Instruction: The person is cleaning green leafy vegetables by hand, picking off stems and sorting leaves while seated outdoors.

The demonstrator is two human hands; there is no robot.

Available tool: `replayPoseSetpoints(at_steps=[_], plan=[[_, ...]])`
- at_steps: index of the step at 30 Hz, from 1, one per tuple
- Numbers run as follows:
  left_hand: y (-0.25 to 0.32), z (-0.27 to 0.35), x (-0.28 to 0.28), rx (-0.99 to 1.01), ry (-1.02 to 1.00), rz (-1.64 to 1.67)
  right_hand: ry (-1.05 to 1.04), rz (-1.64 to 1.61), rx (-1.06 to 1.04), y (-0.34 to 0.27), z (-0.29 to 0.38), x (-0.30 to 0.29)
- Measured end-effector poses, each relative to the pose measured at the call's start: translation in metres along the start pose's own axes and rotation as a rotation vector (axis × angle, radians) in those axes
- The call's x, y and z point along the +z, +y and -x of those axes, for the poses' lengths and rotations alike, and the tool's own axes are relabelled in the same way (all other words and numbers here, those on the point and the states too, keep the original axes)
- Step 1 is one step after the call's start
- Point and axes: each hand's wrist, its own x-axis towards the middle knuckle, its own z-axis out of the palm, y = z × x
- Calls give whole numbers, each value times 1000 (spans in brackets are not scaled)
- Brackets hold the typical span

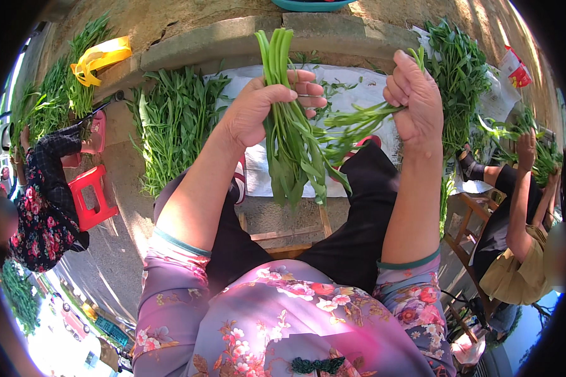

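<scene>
A bunch of long-leaved green vegetable stalks [290, 141] rests upright in my left hand [259, 106], cut ends up, thumb across the stems and the other fingers partly spread behind them. My right hand [417, 101], level with it on the right, is closed around a few thinner stalks [363, 118]; their leafy ends trail toward the bunch. Below both hands lies a white sheet [259, 165] with loose leaves scattered on it. A large heap of the same greens [174, 122] lies left of the sheet.
Another heap of greens [457, 85] is at the right. A concrete curb [330, 37] runs behind the sheet. Yellow strapping [106, 54] lies on greens at the left, near a red plastic stool [92, 195]. One person sits at each side, the right one holding greens.
</scene>
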Motion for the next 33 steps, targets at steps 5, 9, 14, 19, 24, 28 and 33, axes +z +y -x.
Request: replayPoseSetpoints(at_steps=[5, 9, 14, 19, 24, 28, 33], plan=[[3, 0, 7, -1, -66, 49, -50, 438, 14, 14, 12, 26], [2, 2, 15, 1, -75, 16, -259, 278, 24, 35, 18, 45], [2, 2, 19, 7, -63, -46, -337, 325, 89, 42, 17, 43], [1, 4, 20, 25, -12, -38, -296, 309, 138, 28, 19, 41], [-3, -1, 13, 25, 38, -112, -280, 260, 214, 28, 13, 32], [-2, -1, 11, 14, 72, -116, -305, 275, 272, 20, 14, 32], [-5, -5, 6, 126, 100, -45, -397, 398, 223, 18, 20, 39]])
